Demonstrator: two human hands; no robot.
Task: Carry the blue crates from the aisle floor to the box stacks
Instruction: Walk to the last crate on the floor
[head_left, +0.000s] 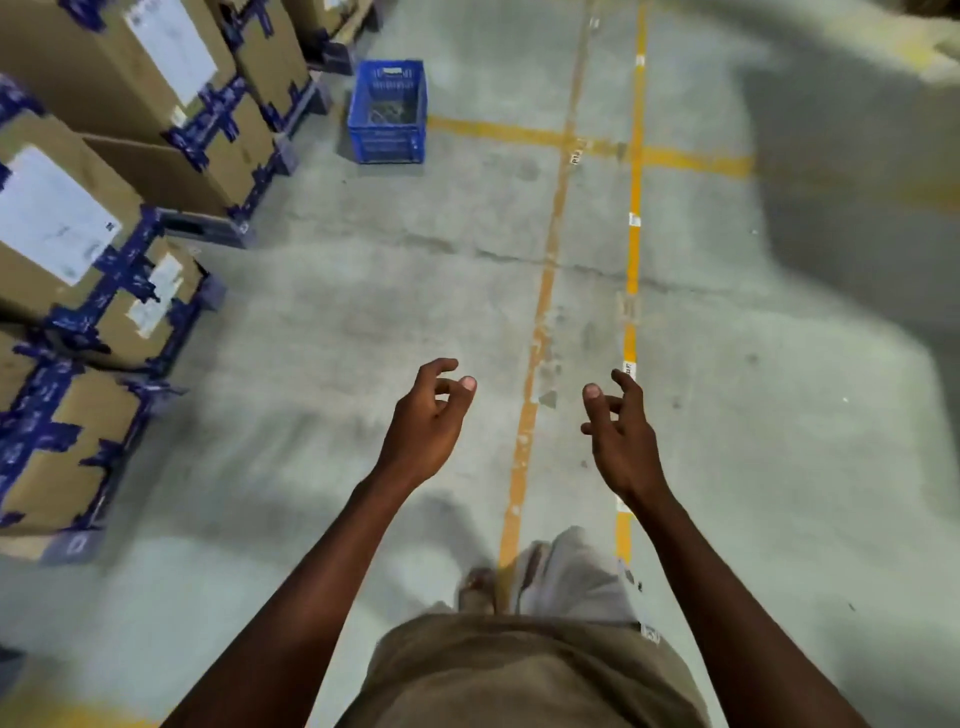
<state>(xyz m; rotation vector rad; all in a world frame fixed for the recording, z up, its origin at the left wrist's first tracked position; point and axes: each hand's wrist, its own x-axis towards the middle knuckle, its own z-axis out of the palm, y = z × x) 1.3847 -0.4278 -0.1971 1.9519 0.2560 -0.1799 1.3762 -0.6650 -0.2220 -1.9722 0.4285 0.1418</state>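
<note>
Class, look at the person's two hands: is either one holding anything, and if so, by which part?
Nothing is held. The left hand and right hand are both empty, fingers loosely curled, above the floor; the blue crate stands untouched ahead.

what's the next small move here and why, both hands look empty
Probably walk forward and a little left toward the blue crate. Both the left hand and right hand are open and hold nothing, and the crate sits on the concrete floor well ahead, out of reach, beside the cardboard box stacks. No other crate shows, so closing that gap likely comes before any grip.
</note>
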